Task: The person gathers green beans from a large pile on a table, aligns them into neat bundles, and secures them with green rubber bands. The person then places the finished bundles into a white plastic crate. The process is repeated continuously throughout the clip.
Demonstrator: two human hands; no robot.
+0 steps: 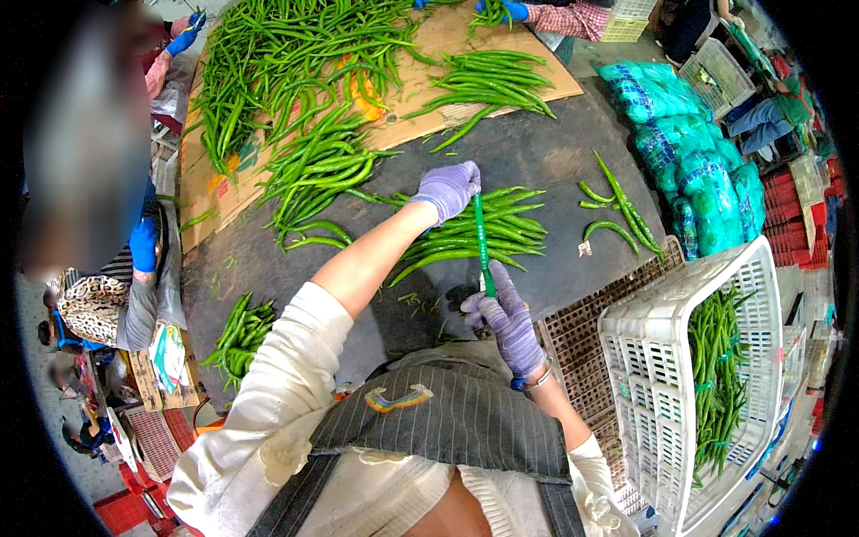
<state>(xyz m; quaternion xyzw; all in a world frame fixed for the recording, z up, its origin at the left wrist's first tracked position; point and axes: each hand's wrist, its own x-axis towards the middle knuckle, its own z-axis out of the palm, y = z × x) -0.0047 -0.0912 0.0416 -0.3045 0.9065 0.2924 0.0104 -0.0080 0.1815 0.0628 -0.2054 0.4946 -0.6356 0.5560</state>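
My left hand (447, 190), in a lavender glove, grips the top end of a green printed tape strip (480, 234), which lies across a bundle of long green chillies (429, 246). My right hand (506, 327), gloved alike, has the strip's lower end between its fingers below the bundle. More chillies lie loose in a pile (313, 161) beyond my left forearm, in a small group (626, 212) to the right and in a heap (240, 336) at the table's lower left.
A dark table (573, 277) carries cardboard (403, 125) with more chillies. At right stand a white crate (644, 385) holding bundled chillies and stacked teal sacks (707, 188). Co-workers' blue-gloved hands (143, 243) are at the left and the far edge (514, 12).
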